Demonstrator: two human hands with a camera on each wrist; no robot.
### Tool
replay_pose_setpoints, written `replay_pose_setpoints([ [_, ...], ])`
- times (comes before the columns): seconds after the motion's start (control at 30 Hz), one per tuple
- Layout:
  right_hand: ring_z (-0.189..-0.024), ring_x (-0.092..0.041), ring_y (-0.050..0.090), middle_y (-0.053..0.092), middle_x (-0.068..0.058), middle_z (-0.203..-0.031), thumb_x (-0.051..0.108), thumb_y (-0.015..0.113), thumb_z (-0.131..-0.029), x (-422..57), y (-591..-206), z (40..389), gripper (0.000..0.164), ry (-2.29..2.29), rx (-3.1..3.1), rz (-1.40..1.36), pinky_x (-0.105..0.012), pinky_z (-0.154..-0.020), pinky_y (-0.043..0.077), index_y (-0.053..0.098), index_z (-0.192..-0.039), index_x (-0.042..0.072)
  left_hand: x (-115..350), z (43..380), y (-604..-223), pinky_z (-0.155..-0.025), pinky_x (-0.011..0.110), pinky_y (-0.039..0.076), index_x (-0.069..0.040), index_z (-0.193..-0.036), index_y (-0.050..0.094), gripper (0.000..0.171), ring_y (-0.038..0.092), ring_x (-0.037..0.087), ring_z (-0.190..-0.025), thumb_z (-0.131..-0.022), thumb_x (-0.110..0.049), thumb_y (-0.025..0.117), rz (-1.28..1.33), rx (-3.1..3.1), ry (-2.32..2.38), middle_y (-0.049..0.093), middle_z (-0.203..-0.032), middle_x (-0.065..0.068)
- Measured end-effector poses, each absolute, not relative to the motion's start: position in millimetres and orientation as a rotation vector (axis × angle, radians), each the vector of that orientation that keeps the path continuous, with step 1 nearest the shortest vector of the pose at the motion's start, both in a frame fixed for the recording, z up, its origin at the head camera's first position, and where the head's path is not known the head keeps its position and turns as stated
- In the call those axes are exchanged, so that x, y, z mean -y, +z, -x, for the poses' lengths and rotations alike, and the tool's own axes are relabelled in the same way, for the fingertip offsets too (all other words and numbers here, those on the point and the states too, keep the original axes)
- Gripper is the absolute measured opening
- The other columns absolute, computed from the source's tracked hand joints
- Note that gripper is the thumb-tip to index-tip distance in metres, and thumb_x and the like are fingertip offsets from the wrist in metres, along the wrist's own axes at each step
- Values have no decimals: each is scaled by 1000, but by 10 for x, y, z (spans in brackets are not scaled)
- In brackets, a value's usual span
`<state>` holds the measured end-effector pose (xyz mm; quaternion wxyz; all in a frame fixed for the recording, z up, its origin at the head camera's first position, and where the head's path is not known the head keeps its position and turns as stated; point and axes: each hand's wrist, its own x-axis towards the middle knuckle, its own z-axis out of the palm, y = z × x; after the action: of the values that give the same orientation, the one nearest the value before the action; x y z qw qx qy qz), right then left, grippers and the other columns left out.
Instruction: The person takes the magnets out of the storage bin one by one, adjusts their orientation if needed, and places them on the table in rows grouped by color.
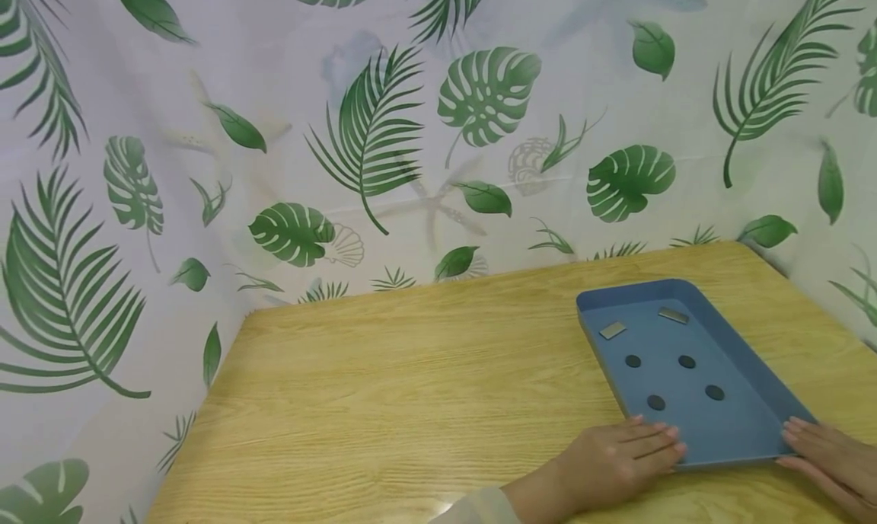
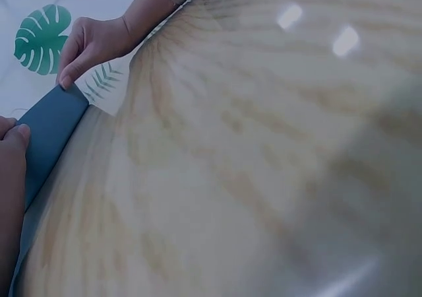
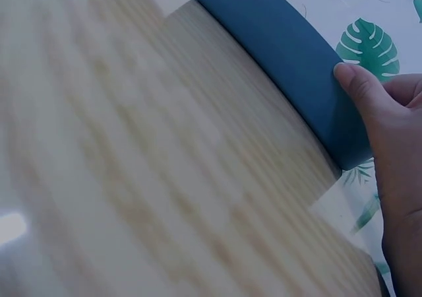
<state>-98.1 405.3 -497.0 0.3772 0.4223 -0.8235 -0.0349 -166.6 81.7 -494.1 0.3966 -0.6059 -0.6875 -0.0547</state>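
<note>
A shallow blue tray [image 1: 733, 440] lies on the table at the right in the head view. My left hand [image 1: 620, 459] grips its near left corner, fingers laid over the rim onto the inside. At the near right corner my right hand [image 1: 832, 455] holds the rim in the same way. The right wrist view has the right thumb [image 3: 356, 82] pressed on the tray's outer wall [image 3: 283, 59]; those fingers are mostly hidden. Inside the tray are several dark round discs [image 1: 687, 362] and two small grey rectangular pieces, one left [image 1: 613, 330] and one right [image 1: 674, 315].
The wood-grain table [image 1: 384, 387] stretches away to the left of the tray. Behind it and along both sides hangs a white cloth [image 1: 411, 189] with green leaf prints. The tray stands close to the table's right edge.
</note>
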Motion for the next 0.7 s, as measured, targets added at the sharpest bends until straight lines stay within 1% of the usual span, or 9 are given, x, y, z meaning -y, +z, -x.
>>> replay_pose_setpoints([
  [0.07, -144, -29, 16, 18, -19, -154, 35, 21, -105, -4054, -4937, 995, 56, -148, 2086, -1129, -38, -117, 10, 21, -148, -1, -794, 1669, -4938, -107, 25, 32, -18, -124, 64, 30, 53, 7, -121, -99, -28, 50, 1541, 1748, -130, 60, -125, -3],
  [0.13, -144, -33, 14, 16, -22, -154, 43, 21, -104, -4058, -4909, 1011, 64, -195, 2069, -1181, -41, -117, 8, 19, -149, -2, -771, 1673, -4934, -107, 25, 32, -18, -124, 64, 30, 52, 7, -121, -99, -27, 49, 1547, 1756, -118, 60, -126, -3],
  [0.2, -145, -26, 11, 14, -14, -157, 46, 24, -103, -4044, -4899, 1026, 62, -88, 2110, -1211, -36, -117, 5, 19, -150, 5, -752, 1680, -4932, -107, 26, 32, -18, -125, 63, 30, 52, 7, -121, -100, -27, 49, 1550, 1760, -108, 60, -126, -3],
  [0.27, -146, -23, 9, 11, -10, -158, 45, 22, -103, -4024, -4899, 1038, 60, -82, 2132, -1206, -33, -117, 5, 16, -151, 10, -734, 1683, -4933, -107, 25, 32, -18, -125, 63, 30, 52, 7, -121, -100, -26, 48, 1555, 1766, -101, 60, -126, -3],
  [0.37, -145, -13, 10, 12, 0, -158, 34, 22, -106, -3967, -4918, 1051, 48, 4, 2164, -1161, -25, -116, 7, 18, -151, 17, -708, 1690, -4942, -105, 25, 34, -18, -125, 63, 30, 53, 6, -120, -99, -26, 49, 1558, 1766, -109, 60, -125, -4],
  [0.4, -145, -12, 12, 13, 2, -158, 32, 22, -106, -3951, -4923, 1054, 47, 31, 2166, -1151, -23, -115, 8, 19, -150, 18, -699, 1691, -4944, -105, 25, 35, -18, -124, 63, 30, 54, 6, -119, -99, -26, 49, 1558, 1764, -112, 61, -125, -4],
  [0.57, -144, -9, 14, 14, 5, -157, 31, 22, -106, -3896, -4923, 1069, 45, 58, 2162, -1133, -22, -115, 9, 21, -150, 21, -656, 1695, -4949, -104, 25, 36, -17, -123, 65, 29, 55, 7, -118, -99, -26, 51, 1545, 1750, -131, 62, -123, -3],
  [0.7, -144, -5, 9, 9, 9, -157, 32, 20, -106, -3866, -4916, 1078, 46, 26, 2200, -1137, -19, -114, 6, 16, -150, 24, -610, 1696, -4955, -105, 26, 35, -17, -122, 65, 29, 55, 7, -118, -98, -25, 51, 1535, 1741, -141, 62, -123, -2],
])
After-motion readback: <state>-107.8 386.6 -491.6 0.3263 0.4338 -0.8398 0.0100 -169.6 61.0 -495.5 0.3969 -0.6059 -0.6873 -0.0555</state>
